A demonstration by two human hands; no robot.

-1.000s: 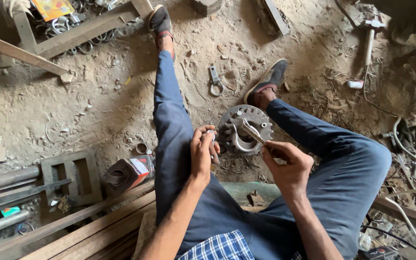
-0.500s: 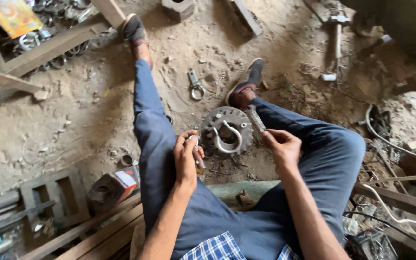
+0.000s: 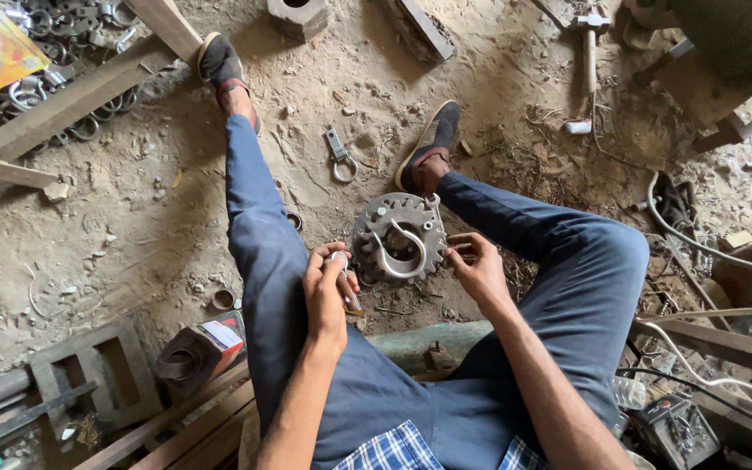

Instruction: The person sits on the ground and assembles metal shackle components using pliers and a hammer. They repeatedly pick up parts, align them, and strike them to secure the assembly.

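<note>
I sit on the dirt floor with my legs in blue jeans spread apart. Between them lies a round toothed metal disc [image 3: 398, 228] with a curved metal hook [image 3: 396, 258] resting across its centre hole. My left hand [image 3: 325, 296] rests on my left thigh and grips a small metal ring piece [image 3: 339, 258] beside the disc's left edge. At the disc's right rim, my right hand [image 3: 479, 266] has its fingers curled around what seems to be a thin metal tool, mostly hidden by the fingers.
A ring-and-plate fitting [image 3: 339, 157] lies on the dirt beyond the disc. A hammer [image 3: 589, 35] lies at the far right, a pile of metal rings [image 3: 54, 39] among wooden beams at the far left. A small box [image 3: 202, 348] sits by my left thigh; cables [image 3: 698, 248] run on the right.
My right hand has drawn back from across the disc's face to its right rim. My left hand stays on the thigh with the ring piece. The view has shifted.
</note>
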